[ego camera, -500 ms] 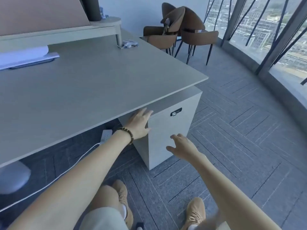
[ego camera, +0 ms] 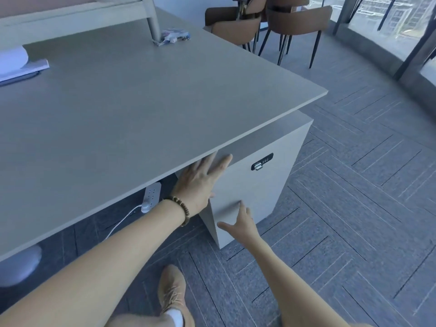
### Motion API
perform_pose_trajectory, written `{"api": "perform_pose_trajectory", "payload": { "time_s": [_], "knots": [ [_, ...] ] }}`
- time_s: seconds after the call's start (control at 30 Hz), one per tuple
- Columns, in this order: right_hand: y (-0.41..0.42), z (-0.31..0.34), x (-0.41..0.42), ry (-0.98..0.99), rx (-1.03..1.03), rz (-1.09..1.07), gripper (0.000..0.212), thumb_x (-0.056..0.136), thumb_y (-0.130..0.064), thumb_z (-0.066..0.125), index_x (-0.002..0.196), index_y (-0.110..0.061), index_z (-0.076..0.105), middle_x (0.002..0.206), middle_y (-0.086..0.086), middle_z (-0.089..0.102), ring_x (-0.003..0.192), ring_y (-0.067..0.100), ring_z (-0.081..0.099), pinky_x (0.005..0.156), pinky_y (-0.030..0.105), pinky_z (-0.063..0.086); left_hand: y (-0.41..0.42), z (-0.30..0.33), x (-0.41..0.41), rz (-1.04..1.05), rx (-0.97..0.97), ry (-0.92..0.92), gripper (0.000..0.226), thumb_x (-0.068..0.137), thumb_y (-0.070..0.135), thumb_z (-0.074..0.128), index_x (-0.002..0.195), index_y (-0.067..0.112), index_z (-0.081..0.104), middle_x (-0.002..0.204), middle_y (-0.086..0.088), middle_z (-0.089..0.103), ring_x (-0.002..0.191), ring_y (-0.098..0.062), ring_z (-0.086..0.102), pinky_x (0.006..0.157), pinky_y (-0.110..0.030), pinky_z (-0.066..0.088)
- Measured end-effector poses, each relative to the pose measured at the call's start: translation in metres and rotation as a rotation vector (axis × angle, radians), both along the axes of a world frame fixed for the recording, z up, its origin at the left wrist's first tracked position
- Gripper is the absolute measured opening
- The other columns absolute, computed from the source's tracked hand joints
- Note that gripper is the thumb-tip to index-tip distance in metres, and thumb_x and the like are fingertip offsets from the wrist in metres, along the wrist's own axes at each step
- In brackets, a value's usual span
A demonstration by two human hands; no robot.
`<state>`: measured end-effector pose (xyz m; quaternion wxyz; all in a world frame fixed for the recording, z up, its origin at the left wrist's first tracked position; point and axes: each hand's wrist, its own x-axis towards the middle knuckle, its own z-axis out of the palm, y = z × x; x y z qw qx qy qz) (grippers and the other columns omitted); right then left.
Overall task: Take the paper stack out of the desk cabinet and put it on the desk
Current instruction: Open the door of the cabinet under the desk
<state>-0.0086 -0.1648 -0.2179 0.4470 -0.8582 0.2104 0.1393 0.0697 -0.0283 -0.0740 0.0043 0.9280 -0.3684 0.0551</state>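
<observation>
A pale grey desk cabinet (ego camera: 264, 192) stands under the right corner of the grey desk (ego camera: 146, 102); its door is closed and carries a small black combination lock (ego camera: 262, 161). My left hand (ego camera: 200, 180), with a bead bracelet at the wrist, lies flat with spread fingers on the upper left edge of the cabinet door. My right hand (ego camera: 240, 223) is open, fingers apart, at the lower front of the door, touching or nearly touching it. The paper stack inside is hidden.
White papers (ego camera: 21, 67) lie at the desk's far left, a small packet (ego camera: 174, 36) by the shelf leg. A white power strip (ego camera: 151, 197) with cable lies on the floor under the desk. Brown chairs (ego camera: 290, 22) stand behind. My shoe (ego camera: 172, 289) is below.
Both hands have moved closer to the cabinet door; the left now lies flatter on its upper left edge. The view has shifted nearer to the cabinet.
</observation>
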Motion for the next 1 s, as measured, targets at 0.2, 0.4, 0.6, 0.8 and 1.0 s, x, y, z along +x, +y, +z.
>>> {"api": "perform_pose_trajectory", "payload": {
  "time_s": [0.2, 0.4, 0.6, 0.8, 1.0],
  "knots": [
    [0.035, -0.026, 0.014, -0.100, 0.159, -0.258, 0.144, 0.057, -0.054, 0.082, 0.154, -0.012, -0.016, 0.163, 0.005, -0.004, 0.151, 0.024, 0.008, 0.116, 0.042, 0.029, 0.000, -0.006, 0.002, -0.014, -0.052, -0.005, 0.111, 0.072, 0.015, 0.084, 0.156, 0.031, 0.012, 0.166, -0.009, 0.009, 0.151, -0.031, 0.015, 0.118, -0.046, 0.026],
    [0.048, -0.025, 0.026, -0.186, 0.058, -0.421, 0.138, 0.055, -0.077, 0.070, 0.153, -0.021, -0.010, 0.162, 0.001, 0.001, 0.149, 0.025, 0.017, 0.117, 0.040, 0.029, 0.000, -0.005, 0.001, -0.016, -0.054, -0.012, 0.108, 0.073, 0.017, 0.083, 0.156, 0.029, 0.014, 0.166, -0.010, 0.010, 0.150, -0.031, 0.015, 0.120, -0.046, 0.024],
    [0.040, -0.025, 0.007, -0.155, -0.080, -0.362, 0.135, 0.058, -0.083, 0.061, 0.153, -0.017, -0.010, 0.162, 0.002, 0.003, 0.149, 0.026, 0.018, 0.116, 0.043, 0.031, -0.001, -0.003, 0.001, -0.019, -0.033, -0.020, 0.110, 0.070, 0.018, 0.086, 0.156, 0.025, 0.018, 0.164, -0.013, 0.015, 0.150, -0.034, 0.017, 0.120, -0.048, 0.024],
    [0.002, -0.015, -0.049, -0.204, -0.125, -0.186, 0.123, 0.066, -0.052, 0.070, 0.155, -0.014, -0.007, 0.163, 0.008, 0.008, 0.148, 0.028, 0.021, 0.118, 0.040, 0.029, -0.004, 0.005, -0.003, 0.031, 0.039, 0.008, 0.112, 0.075, 0.020, 0.082, 0.157, 0.029, 0.007, 0.166, -0.010, 0.006, 0.152, -0.031, 0.006, 0.120, -0.044, 0.013],
    [-0.036, 0.004, -0.105, -0.196, -0.026, -0.168, 0.107, 0.065, -0.044, 0.072, 0.152, -0.022, 0.012, 0.146, 0.002, 0.032, 0.129, 0.025, 0.042, 0.098, 0.047, 0.048, -0.011, 0.022, -0.021, 0.144, 0.148, 0.089, 0.120, 0.077, 0.022, 0.081, 0.156, 0.029, -0.008, 0.167, -0.003, -0.009, 0.153, -0.027, -0.009, 0.119, -0.043, 0.019]
  ]
}}
